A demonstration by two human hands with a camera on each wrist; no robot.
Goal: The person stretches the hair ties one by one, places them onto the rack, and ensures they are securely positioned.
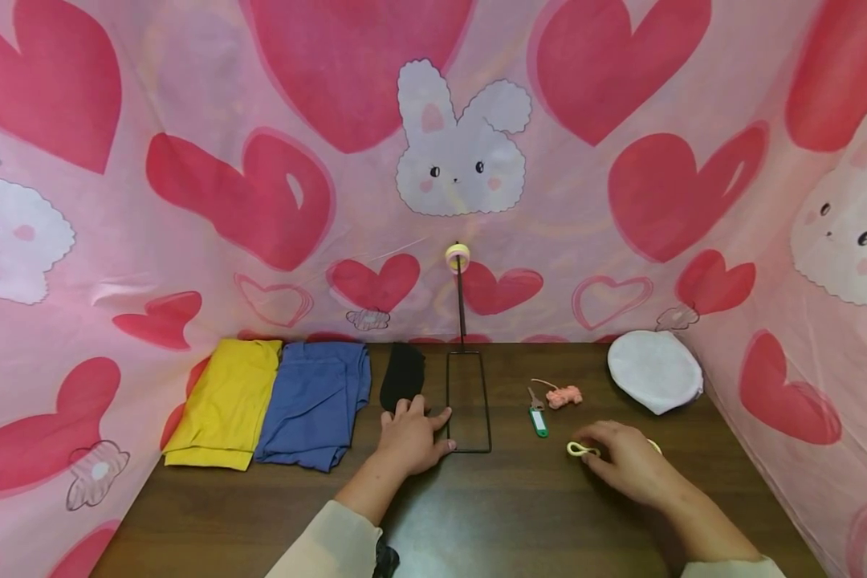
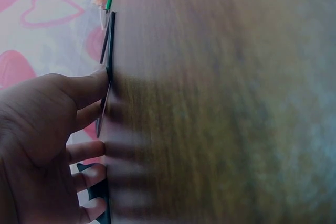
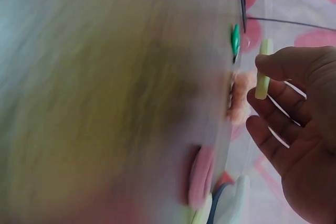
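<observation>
My right hand [image 1: 628, 466] pinches a pale yellow hair tie [image 3: 263, 69] between thumb and fingertip, held above the table at the right. My left hand [image 1: 408, 437] lies spread with thumb and index finger touching the left side of the black wire base [image 1: 487, 401] of a stand. From that base a thin black rod [image 1: 461, 301] rises, and yellow and pink hair ties [image 1: 457, 257] hang near its top. Beside the right hand, partly hidden by it in the head view, lie a pink hair tie [image 3: 202, 177] and another yellow one [image 3: 202, 212].
A folded yellow cloth [image 1: 224, 401], folded blue cloth [image 1: 314, 405] and black sock-like piece [image 1: 402, 373] lie left of the stand. Right of it are a key with a green tag [image 1: 538, 421], a pink charm [image 1: 565, 396] and a white pouch [image 1: 653, 369]. Heart-patterned fabric [image 1: 282, 201] encloses the table.
</observation>
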